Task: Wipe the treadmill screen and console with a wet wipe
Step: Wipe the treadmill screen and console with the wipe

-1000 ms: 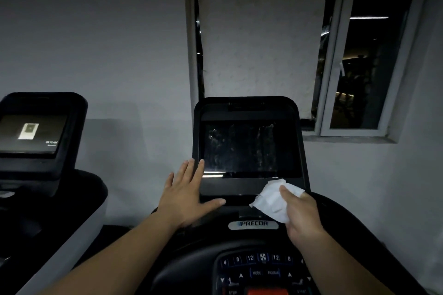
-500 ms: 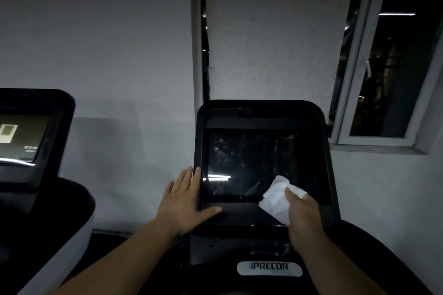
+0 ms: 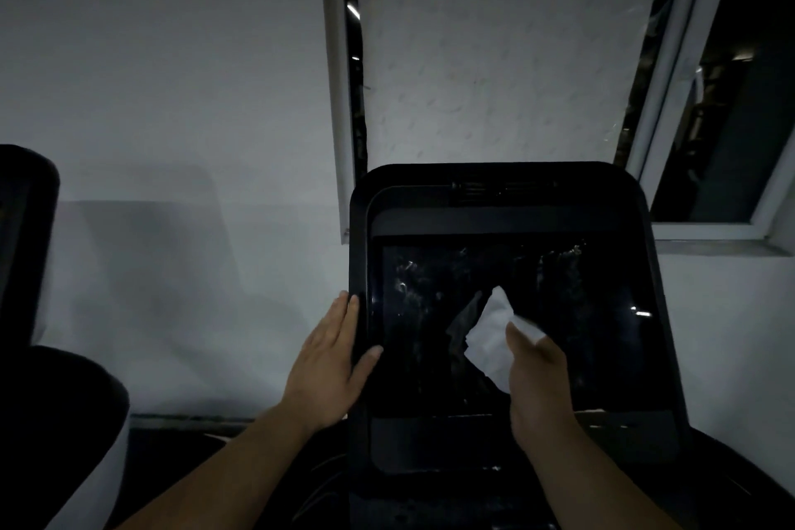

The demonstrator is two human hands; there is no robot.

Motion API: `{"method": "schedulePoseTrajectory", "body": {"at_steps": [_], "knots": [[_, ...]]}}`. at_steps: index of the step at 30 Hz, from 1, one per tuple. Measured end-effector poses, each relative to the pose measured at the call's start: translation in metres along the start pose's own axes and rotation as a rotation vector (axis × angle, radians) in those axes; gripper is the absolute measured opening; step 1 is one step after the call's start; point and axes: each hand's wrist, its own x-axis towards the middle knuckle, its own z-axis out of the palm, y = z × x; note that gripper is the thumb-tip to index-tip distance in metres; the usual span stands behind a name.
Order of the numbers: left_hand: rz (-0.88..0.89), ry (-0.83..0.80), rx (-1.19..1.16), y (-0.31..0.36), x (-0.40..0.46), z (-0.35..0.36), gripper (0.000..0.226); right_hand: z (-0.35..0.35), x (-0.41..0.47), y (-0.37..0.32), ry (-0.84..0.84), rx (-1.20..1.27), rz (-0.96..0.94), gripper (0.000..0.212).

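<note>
One wet wipe (image 3: 490, 336) pinched in right hand (image 3: 537, 383) against screen (image 3: 430, 314).

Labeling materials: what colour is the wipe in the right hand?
White wet wipe, crumpled, against the dark treadmill screen; head view.

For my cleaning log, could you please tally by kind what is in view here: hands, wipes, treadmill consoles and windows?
Hands: 2, the left hand flat on the console's left edge and the right hand holding the wipe
Wet wipes: 1, white wipe against the screen
Treadmill consoles: 2, centre console and neighbouring console at far left
Windows: 1, window
Total: 6
</note>
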Motion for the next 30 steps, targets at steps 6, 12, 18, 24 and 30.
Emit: {"method": "schedulePoseTrajectory", "body": {"at_steps": [6, 12, 18, 24, 30], "knots": [[-0.026, 0.109, -0.096, -0.006, 0.013, 0.03, 0.067, 0.022, 0.014, 0.008, -0.009, 0.016, -0.057, 0.033], [-0.004, 0.158, -0.064, -0.011, 0.013, 0.038, 0.064, 0.049, 0.024, -0.001, -0.058, -0.055, -0.251, 0.032], [-0.008, 0.163, -0.041, -0.01, 0.013, 0.04, 0.065, 0.093, 0.057, 0.002, -0.085, -0.54, -0.663, 0.041], [-0.005, 0.166, -0.046, -0.01, 0.013, 0.04, 0.064, 0.126, 0.092, 0.025, -0.231, -0.964, -1.126, 0.049], [0.0, 0.172, -0.041, -0.012, 0.013, 0.043, 0.064, 0.126, 0.09, 0.033, -0.322, -1.182, -1.289, 0.055]]}}
